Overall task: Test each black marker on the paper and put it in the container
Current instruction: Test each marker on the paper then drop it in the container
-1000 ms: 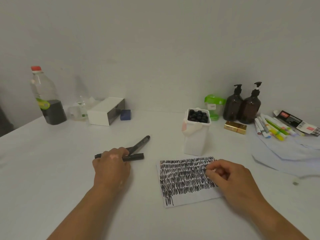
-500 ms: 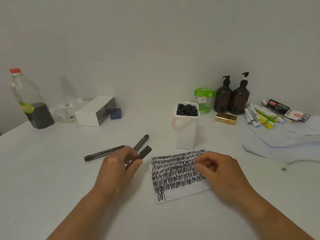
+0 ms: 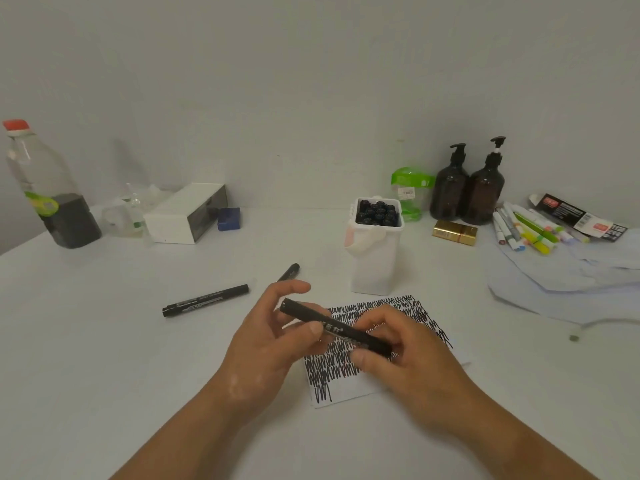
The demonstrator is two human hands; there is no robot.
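Note:
Both hands hold one black marker level above the scribbled paper. My left hand pinches its left half between thumb and fingers. My right hand grips its right end. A second black marker lies on the table to the left. Part of a third black marker shows behind my left fingers. Beyond the paper stands the white container, with several black markers upright inside it.
A plastic bottle with dark liquid stands at the far left, near a white box and a blue block. Two brown pump bottles, a gold box, coloured markers and loose paper sheets fill the right side.
My left hand lifted one marker off the table and carried it right over the paper. My right hand left the paper and took hold of the marker's other end.

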